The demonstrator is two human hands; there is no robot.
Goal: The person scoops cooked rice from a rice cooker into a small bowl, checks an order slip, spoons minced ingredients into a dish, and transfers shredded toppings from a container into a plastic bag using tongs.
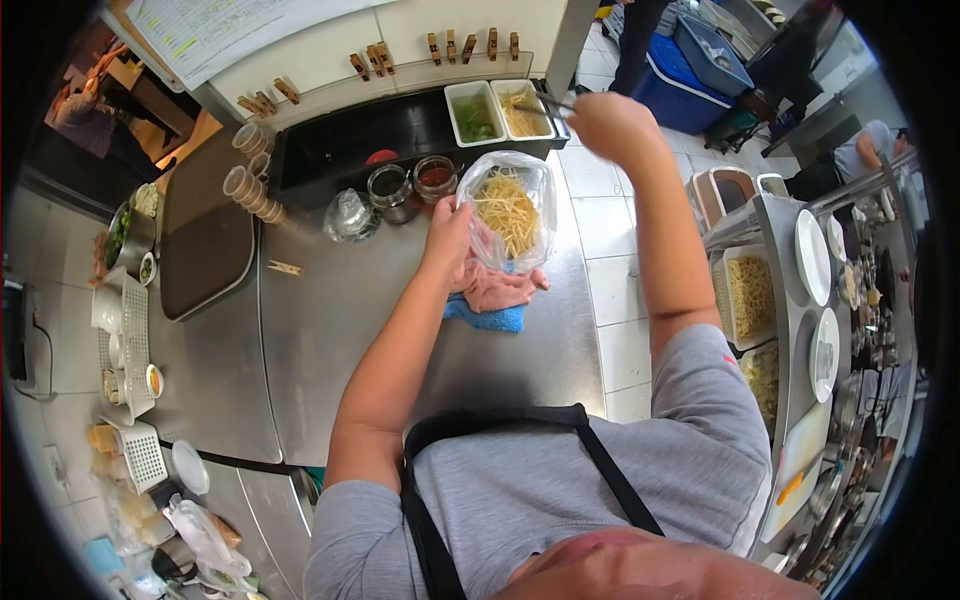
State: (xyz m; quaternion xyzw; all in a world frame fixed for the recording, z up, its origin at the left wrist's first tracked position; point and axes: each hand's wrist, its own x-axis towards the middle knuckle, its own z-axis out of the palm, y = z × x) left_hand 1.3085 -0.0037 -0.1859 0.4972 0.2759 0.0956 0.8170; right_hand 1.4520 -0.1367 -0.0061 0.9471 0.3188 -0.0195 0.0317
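In the middle of the head view, a clear plastic bag (512, 212) of pale yellow shreds stands open-mouthed on the steel counter. My left hand (450, 228) grips the bag's left edge. Up to the right, my right hand (610, 125) is closed around dark tongs or chopsticks (556, 101), whose tips reach over a white tub (523, 110) of similar shreds. Beside that tub is another white tub (474, 113) with green leaves. A pink cloth (495, 290) and a blue cloth (488, 315) lie just below the bag.
Two glass jars (412, 185) and a plastic-wrapped bundle (350, 216) stand left of the bag. Stacked cups (255, 195) and a brown tray (208, 225) are farther left. A shelf rack with plates (812, 258) is at right. Another person (868, 150) is at the far right.
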